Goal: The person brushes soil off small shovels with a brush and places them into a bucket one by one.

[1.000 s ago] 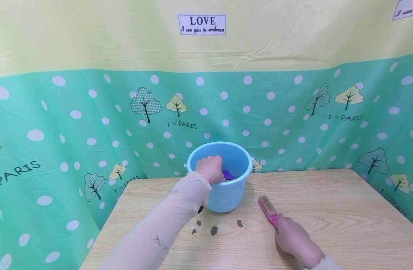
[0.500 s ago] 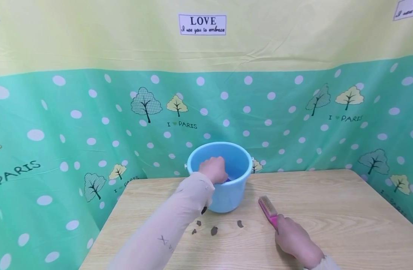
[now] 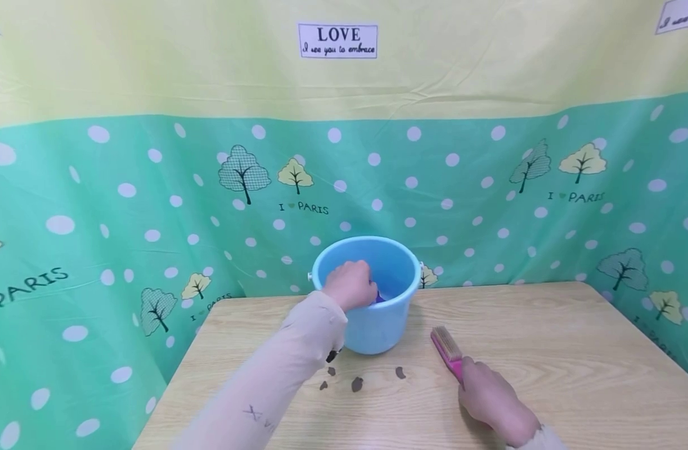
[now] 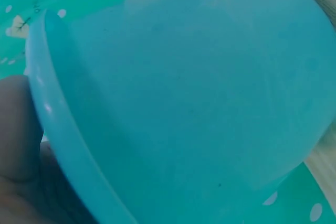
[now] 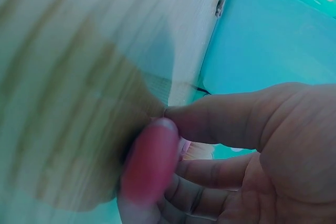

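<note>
A light blue bucket [image 3: 377, 328] stands upright near the back of the table. My left hand [image 3: 352, 285] reaches over its near left rim, fingers curled at a purple thing [image 3: 380, 297] inside. Only a bit of that thing shows, and the fingertips are hidden in the bucket. In the left wrist view, the thumb [image 4: 18, 124] lies behind the bucket's rim. On the right, my right hand [image 3: 492, 403] grips the pink handle of a brush [image 3: 447, 345], whose tan bristles face up. The handle end [image 5: 152, 163] shows between the fingers in the right wrist view.
Several small dark flakes [image 3: 357, 384] lie on the wood-grain table [image 3: 574, 350] in front of the bucket. A green and yellow printed curtain [image 3: 467, 206] hangs behind the table and along both sides.
My left hand has shifted slightly right and then back left inside the bucket. Less of the purple thing shows than a second ago. The right hand and brush have stayed still.
</note>
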{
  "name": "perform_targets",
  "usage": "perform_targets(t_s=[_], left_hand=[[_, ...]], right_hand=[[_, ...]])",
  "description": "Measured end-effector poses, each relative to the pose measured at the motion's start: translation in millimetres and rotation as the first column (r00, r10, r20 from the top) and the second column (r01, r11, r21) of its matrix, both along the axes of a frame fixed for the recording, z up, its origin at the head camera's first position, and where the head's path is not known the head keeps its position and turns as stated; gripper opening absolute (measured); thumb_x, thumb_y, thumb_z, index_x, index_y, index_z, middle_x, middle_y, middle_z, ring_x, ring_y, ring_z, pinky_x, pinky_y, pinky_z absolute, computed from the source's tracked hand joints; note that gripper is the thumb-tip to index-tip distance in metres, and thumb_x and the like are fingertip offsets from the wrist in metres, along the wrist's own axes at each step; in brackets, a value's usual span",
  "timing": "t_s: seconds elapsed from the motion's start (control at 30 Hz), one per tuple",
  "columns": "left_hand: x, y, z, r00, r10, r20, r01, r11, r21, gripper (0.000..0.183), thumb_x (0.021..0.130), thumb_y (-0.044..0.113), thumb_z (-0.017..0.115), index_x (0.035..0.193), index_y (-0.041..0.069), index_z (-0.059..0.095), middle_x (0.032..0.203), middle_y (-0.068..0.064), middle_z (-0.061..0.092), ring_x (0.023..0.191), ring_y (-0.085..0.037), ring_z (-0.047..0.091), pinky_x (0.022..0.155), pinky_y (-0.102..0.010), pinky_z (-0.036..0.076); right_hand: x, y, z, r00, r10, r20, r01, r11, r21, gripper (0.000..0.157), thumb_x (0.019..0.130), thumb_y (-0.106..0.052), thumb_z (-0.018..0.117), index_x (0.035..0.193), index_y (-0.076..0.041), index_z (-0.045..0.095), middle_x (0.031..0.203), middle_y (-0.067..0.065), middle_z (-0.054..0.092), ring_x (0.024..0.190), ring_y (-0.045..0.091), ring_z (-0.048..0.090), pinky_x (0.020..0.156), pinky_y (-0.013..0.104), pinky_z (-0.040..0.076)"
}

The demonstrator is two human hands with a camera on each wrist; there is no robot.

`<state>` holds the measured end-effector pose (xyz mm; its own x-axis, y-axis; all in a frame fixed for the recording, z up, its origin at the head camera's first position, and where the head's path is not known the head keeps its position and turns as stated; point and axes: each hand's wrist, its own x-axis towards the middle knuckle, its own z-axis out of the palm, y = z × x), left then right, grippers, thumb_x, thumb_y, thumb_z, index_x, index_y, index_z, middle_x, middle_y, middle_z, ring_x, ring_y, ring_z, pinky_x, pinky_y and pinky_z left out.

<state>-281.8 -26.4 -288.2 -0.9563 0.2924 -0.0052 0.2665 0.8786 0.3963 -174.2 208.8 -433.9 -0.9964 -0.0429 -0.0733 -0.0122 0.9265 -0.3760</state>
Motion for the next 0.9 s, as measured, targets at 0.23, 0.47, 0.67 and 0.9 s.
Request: perform_targets(t_s=[0.23, 0.47, 0.67, 0.9], left_hand=[[11.6, -8, 3.0, 0.980, -0.058, -0.188, 0.061, 0.998, 0.014, 0.028, 0.090, 0.016, 0.054, 0.062, 0.013, 0.051, 0.055, 0.000, 0.047, 0.053, -0.016, 0.049, 0.055, -0.030, 0.042], [28.4, -18, -2.4, 0.948, -0.060, -0.313, 0.083, 0.995, 0.058, 0.015, 0.090, 0.017, 0.055, 0.076, 0.015, 0.060, 0.069, 0.004, 0.056, 0.067, -0.014, 0.053, 0.062, -0.029, 0.045], [49.7, -42, -8.0, 0.924, 0.050, -0.379, 0.031, 0.978, 0.204, 0.011, 0.090, 0.019, 0.058, 0.091, 0.013, 0.068, 0.084, 0.004, 0.063, 0.077, -0.013, 0.057, 0.070, -0.030, 0.048], [71.7, -59, -25.0, 0.858, 0.079, -0.508, 0.057, 0.967, 0.247, 0.010, 0.088, 0.015, 0.062, 0.093, 0.011, 0.069, 0.092, 0.002, 0.067, 0.083, -0.014, 0.060, 0.071, -0.030, 0.049]], right_hand=[[1.7, 2, 4.2, 1.000, -0.006, 0.018, 0.006, 0.999, -0.042, 0.034, 0.083, -0.002, 0.056, 0.111, 0.016, 0.050, 0.082, 0.016, 0.055, 0.061, 0.022, 0.052, 0.045, 0.030, 0.042], [6.6, 6, 5.4, 0.998, -0.044, 0.036, 0.048, 0.992, -0.117, 0.025, 0.086, -0.011, 0.060, 0.101, 0.008, 0.054, 0.067, 0.008, 0.049, 0.044, 0.017, 0.047, 0.035, 0.026, 0.039], [4.4, 6, 16.8, 0.999, -0.047, -0.022, 0.045, 0.994, -0.103, 0.034, 0.088, -0.022, 0.062, 0.107, 0.007, 0.058, 0.069, 0.006, 0.056, 0.045, 0.016, 0.050, 0.038, 0.030, 0.042], [9.0, 2, 40.3, 0.996, -0.007, -0.084, 0.003, 0.999, -0.048, 0.044, 0.091, -0.030, 0.061, 0.121, 0.002, 0.058, 0.074, 0.002, 0.059, 0.059, 0.015, 0.051, 0.046, 0.032, 0.042]])
